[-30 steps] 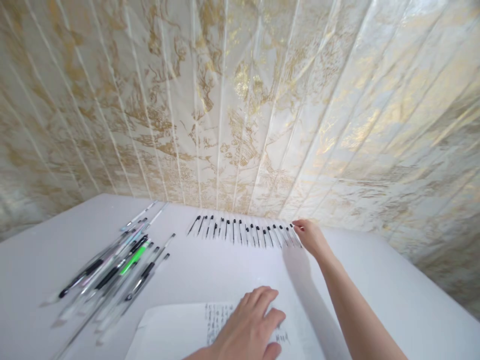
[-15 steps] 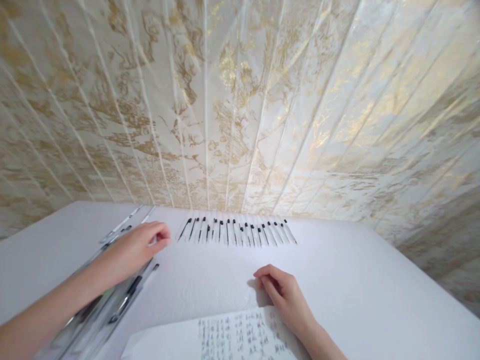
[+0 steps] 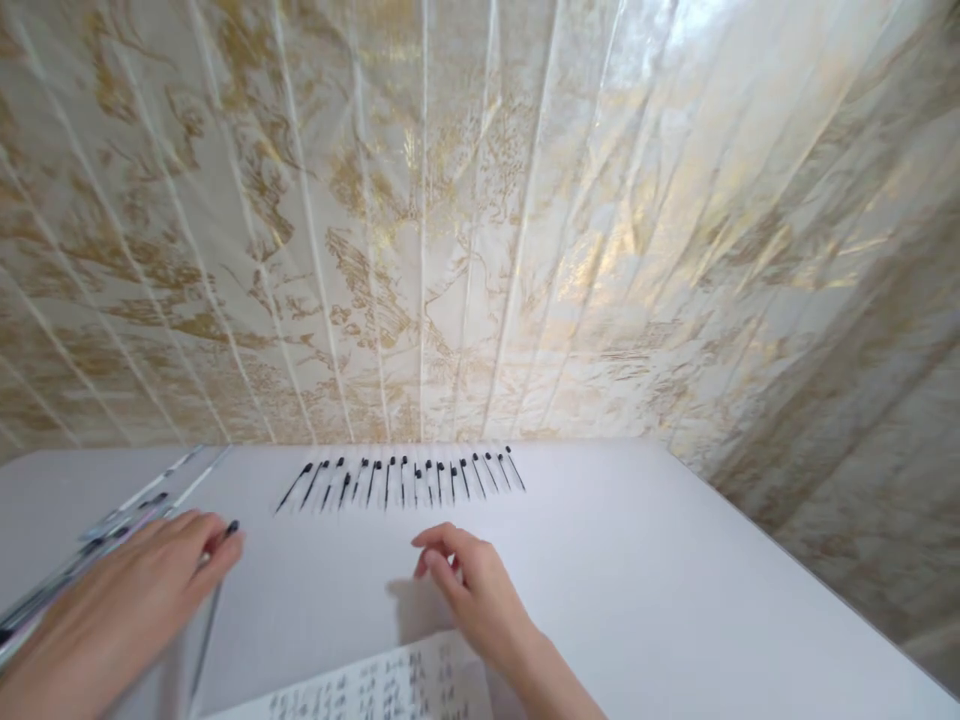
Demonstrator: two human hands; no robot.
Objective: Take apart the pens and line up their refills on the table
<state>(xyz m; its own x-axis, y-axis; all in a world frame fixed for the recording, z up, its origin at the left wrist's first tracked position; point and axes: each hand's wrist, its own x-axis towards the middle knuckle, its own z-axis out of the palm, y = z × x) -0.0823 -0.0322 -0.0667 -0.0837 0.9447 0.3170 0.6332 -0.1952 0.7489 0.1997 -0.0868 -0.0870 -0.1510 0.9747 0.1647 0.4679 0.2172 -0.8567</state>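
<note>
My left hand point(image 3: 169, 580) is at the left with its thumb and fingers closed together, at a thin pen point(image 3: 206, 640). The pen's black end point(image 3: 232, 527) stands out past the fingertips; its lower part runs down toward the paper. My right hand point(image 3: 476, 585) is held just over the white table, its shadow beside it. Its fingers are loosely curled in and no thing shows in them. In front of both hands, a row of clear tubes with black-tipped refills point(image 3: 405, 482) lies side by side near the far edge.
Under my left arm lies a bundle of pens point(image 3: 67, 575), partly hidden, with clear strips point(image 3: 157, 490) beyond it. A sheet with handwritten lines point(image 3: 375, 685) lies at the front. Behind the white table point(image 3: 660, 580) hangs a gold-patterned curtain point(image 3: 420, 250).
The view has turned to the right, so the row of refills appears farther left. My left hand has come back from near the row and closed on a pen. My right hand stays curled over the table.
</note>
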